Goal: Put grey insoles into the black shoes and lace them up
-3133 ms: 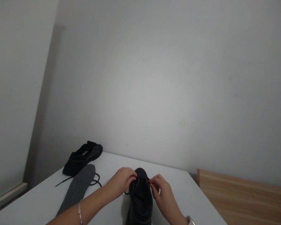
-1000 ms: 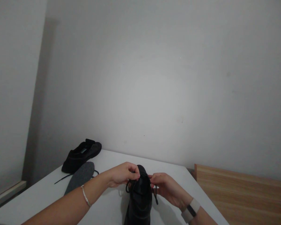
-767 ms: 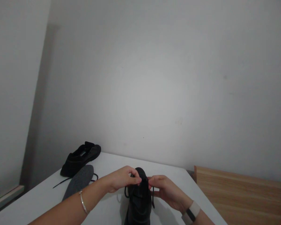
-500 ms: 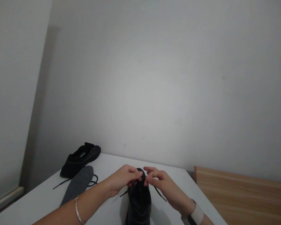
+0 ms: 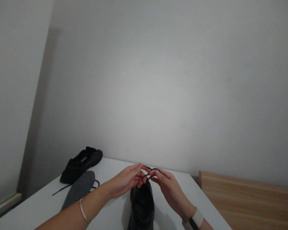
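A black shoe (image 5: 142, 207) stands on the white table (image 5: 110, 217) right in front of me, toe pointing away. My left hand (image 5: 128, 179) and my right hand (image 5: 164, 185) meet just above its toe end. Both pinch the black shoelace (image 5: 150, 170), which arcs up in small loops between the fingertips. My left wrist wears a thin bracelet, my right wrist a white band.
A second black shoe (image 5: 81, 161) lies at the table's far left corner. A grey insole (image 5: 78, 189) and a loose black lace (image 5: 62, 189) rest beside it. A wooden surface (image 5: 244, 201) adjoins the table on the right. White walls close in behind and left.
Both hands have risen from the shoe's sides to above its toe end, drawing the lace ends up and together. The lace now forms loops between the fingertips.
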Tool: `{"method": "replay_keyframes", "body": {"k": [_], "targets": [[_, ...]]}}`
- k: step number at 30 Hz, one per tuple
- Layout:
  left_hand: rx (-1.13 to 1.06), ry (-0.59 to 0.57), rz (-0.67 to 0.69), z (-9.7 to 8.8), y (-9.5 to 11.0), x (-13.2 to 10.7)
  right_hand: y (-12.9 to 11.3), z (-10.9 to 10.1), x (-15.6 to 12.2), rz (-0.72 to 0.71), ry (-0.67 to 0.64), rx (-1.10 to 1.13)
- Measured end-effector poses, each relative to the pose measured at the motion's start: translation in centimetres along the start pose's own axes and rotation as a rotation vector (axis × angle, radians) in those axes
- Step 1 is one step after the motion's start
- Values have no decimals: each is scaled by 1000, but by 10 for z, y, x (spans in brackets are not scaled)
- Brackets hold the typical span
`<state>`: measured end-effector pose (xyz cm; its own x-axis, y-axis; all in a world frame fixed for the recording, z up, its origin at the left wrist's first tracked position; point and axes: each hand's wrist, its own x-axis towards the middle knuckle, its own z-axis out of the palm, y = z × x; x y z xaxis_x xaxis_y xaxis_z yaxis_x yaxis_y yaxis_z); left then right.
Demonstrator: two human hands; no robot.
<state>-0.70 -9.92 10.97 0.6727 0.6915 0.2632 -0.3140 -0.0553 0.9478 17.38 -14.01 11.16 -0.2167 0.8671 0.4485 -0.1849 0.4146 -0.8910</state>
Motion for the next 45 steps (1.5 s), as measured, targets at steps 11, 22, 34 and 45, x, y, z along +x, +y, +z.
{"method": "replay_keyframes", "body": {"k": [11,22,34,45], "targets": [[-181,382,177,-65,-13,-1,26,-51,-6,-61,406,247],[896,199,243,-70,-18,-16,26,-36,-18,-83,42,-768],[1525,35,156,-19,-18,-24,27,-22,-22,-133,-51,-1085],[1588,100,195,-15,-24,-24,26,-21,-23,-122,-47,-1103]]}}
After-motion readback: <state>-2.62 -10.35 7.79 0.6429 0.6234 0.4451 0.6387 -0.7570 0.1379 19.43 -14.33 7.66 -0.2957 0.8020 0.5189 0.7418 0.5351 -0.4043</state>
